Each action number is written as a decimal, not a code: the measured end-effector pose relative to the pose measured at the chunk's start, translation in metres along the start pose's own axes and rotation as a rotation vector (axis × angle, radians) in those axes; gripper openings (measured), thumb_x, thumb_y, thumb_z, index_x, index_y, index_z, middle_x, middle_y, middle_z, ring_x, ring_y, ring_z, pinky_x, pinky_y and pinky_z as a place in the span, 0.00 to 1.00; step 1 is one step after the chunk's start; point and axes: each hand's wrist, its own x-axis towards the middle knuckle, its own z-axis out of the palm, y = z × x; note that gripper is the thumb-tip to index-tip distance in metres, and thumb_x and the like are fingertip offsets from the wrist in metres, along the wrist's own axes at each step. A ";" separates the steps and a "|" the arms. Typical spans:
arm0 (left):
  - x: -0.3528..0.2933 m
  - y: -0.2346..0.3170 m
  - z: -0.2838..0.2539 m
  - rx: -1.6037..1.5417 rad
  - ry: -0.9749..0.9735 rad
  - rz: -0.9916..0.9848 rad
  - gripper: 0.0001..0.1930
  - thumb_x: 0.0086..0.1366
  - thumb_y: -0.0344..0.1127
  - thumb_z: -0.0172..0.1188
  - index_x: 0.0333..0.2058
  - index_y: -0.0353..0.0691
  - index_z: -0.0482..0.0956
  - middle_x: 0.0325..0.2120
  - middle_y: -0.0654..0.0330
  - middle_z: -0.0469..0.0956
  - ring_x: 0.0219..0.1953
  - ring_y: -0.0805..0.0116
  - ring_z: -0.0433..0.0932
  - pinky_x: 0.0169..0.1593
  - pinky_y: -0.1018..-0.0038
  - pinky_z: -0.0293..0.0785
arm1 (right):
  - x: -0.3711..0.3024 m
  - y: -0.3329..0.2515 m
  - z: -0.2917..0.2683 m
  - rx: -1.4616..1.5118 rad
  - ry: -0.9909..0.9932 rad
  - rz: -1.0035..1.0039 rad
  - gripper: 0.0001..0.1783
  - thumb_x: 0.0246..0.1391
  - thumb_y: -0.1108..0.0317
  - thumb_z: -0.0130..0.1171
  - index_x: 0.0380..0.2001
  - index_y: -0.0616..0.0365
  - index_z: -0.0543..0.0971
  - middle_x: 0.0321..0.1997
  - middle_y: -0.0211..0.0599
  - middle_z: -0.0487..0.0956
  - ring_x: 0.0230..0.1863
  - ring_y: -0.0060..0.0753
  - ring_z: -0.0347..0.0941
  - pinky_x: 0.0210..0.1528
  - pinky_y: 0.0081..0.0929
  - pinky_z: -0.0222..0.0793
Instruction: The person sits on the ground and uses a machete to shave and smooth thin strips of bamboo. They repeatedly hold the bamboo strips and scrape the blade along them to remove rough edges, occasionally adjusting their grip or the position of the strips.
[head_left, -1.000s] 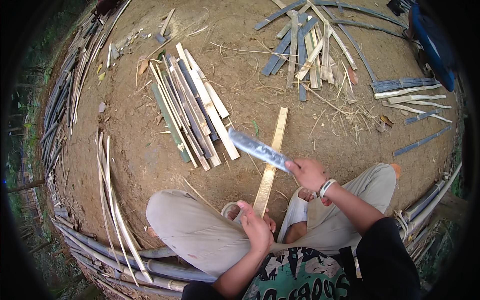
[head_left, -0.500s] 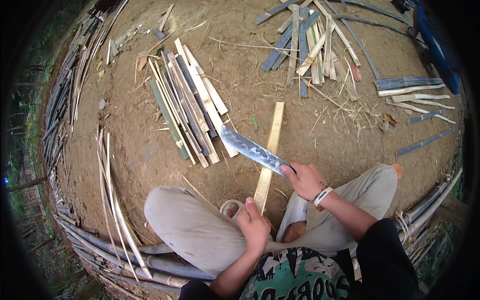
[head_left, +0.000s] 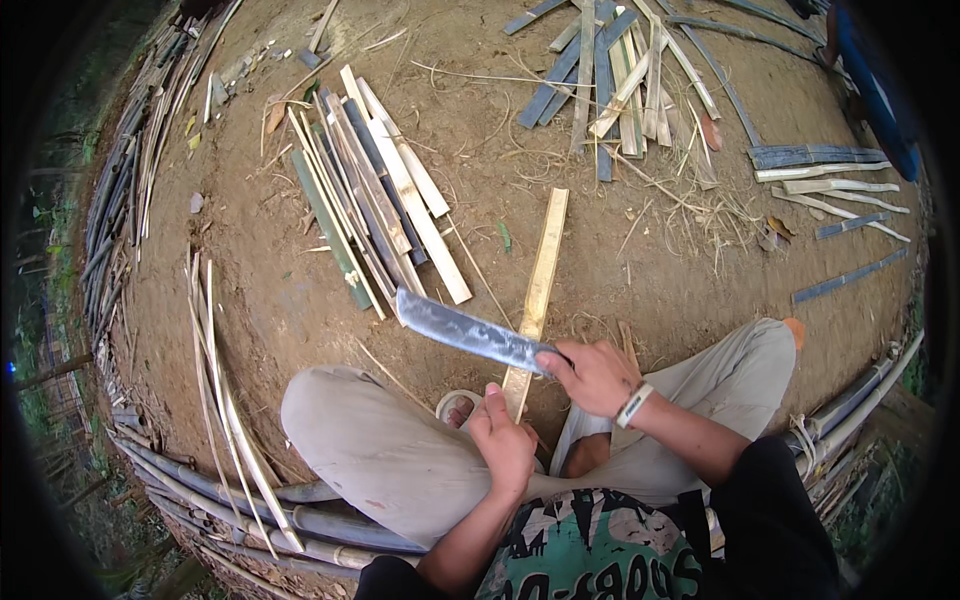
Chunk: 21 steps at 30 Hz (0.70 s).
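Observation:
My left hand (head_left: pixel 503 440) is closed round the near end of a pale split bamboo strip (head_left: pixel 543 270), which points away from me between my knees. In my right hand (head_left: pixel 598 376) is the handle of a machete (head_left: pixel 465 334), mostly hidden by the fingers. Its broad, dark, scuffed blade reaches to the left and lies across the strip a little beyond my left hand. Whether the edge bites into the bamboo, I cannot tell. Ahead to the left lies a bundle of bamboo strips (head_left: pixel 405 170) on the ground, close to the blade's tip.
Another heap of bamboo pieces (head_left: pixel 625 90) lies far right, beside curly shavings (head_left: pixel 700 225). Long thin strips (head_left: pixel 225 390) rest at my left. Bamboo poles (head_left: pixel 330 530) run behind my knees, and more poles (head_left: pixel 115 220) line the far left. A blue object (head_left: pixel 870 90) stands at the right.
The machete has come down along the bamboo strip toward my left hand, its tip swinging nearer and leftward. My left hand keeps its hold on the strip.

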 end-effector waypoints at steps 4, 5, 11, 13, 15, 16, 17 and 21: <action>-0.006 0.011 0.008 -0.081 0.055 -0.055 0.35 0.71 0.65 0.35 0.28 0.33 0.68 0.16 0.60 0.65 0.07 0.74 0.56 0.09 0.76 0.54 | 0.005 0.004 -0.002 0.027 0.065 0.043 0.26 0.64 0.47 0.46 0.30 0.59 0.78 0.20 0.53 0.76 0.25 0.58 0.75 0.27 0.48 0.67; -0.004 0.012 0.008 -0.093 0.037 -0.038 0.37 0.69 0.67 0.32 0.27 0.33 0.68 0.16 0.60 0.64 0.07 0.74 0.55 0.09 0.76 0.54 | 0.000 0.001 0.000 0.002 0.073 0.029 0.26 0.64 0.47 0.46 0.29 0.60 0.78 0.20 0.53 0.75 0.25 0.59 0.75 0.27 0.48 0.67; -0.004 0.014 0.009 -0.028 0.000 0.027 0.41 0.67 0.71 0.25 0.25 0.34 0.67 0.12 0.62 0.60 0.07 0.73 0.54 0.09 0.77 0.54 | 0.010 0.006 -0.004 0.002 0.134 0.029 0.26 0.64 0.46 0.45 0.30 0.59 0.78 0.22 0.56 0.76 0.27 0.62 0.74 0.30 0.50 0.68; -0.005 0.018 0.010 -0.006 0.047 0.065 0.41 0.67 0.71 0.25 0.24 0.34 0.67 0.11 0.62 0.59 0.06 0.73 0.54 0.09 0.77 0.54 | -0.005 -0.004 -0.001 -0.059 0.072 0.044 0.27 0.64 0.45 0.43 0.30 0.57 0.79 0.25 0.57 0.77 0.29 0.62 0.75 0.32 0.51 0.69; -0.005 0.013 0.010 -0.015 0.079 0.014 0.40 0.67 0.71 0.26 0.24 0.34 0.67 0.12 0.62 0.60 0.06 0.73 0.55 0.09 0.77 0.54 | 0.002 0.007 -0.002 0.015 0.079 0.045 0.26 0.64 0.45 0.44 0.32 0.57 0.79 0.25 0.57 0.77 0.29 0.63 0.75 0.32 0.51 0.69; -0.006 0.012 0.012 -0.015 0.079 0.012 0.40 0.67 0.71 0.26 0.24 0.34 0.67 0.12 0.62 0.60 0.06 0.73 0.55 0.09 0.77 0.55 | 0.009 0.011 -0.007 0.051 0.101 0.062 0.26 0.64 0.45 0.44 0.33 0.57 0.79 0.25 0.57 0.77 0.29 0.63 0.75 0.32 0.51 0.69; -0.006 0.011 0.013 -0.015 0.078 0.013 0.40 0.67 0.71 0.26 0.24 0.35 0.67 0.12 0.62 0.60 0.06 0.73 0.55 0.09 0.77 0.55 | 0.012 0.011 -0.010 0.087 0.124 0.079 0.26 0.64 0.45 0.45 0.33 0.57 0.79 0.25 0.57 0.77 0.29 0.63 0.75 0.32 0.52 0.69; -0.006 0.020 0.011 -0.019 0.074 -0.011 0.40 0.67 0.72 0.27 0.26 0.35 0.67 0.13 0.62 0.61 0.07 0.74 0.56 0.09 0.77 0.55 | -0.015 -0.011 0.003 0.004 -0.044 -0.043 0.26 0.64 0.47 0.46 0.29 0.61 0.77 0.20 0.55 0.74 0.24 0.58 0.74 0.28 0.45 0.67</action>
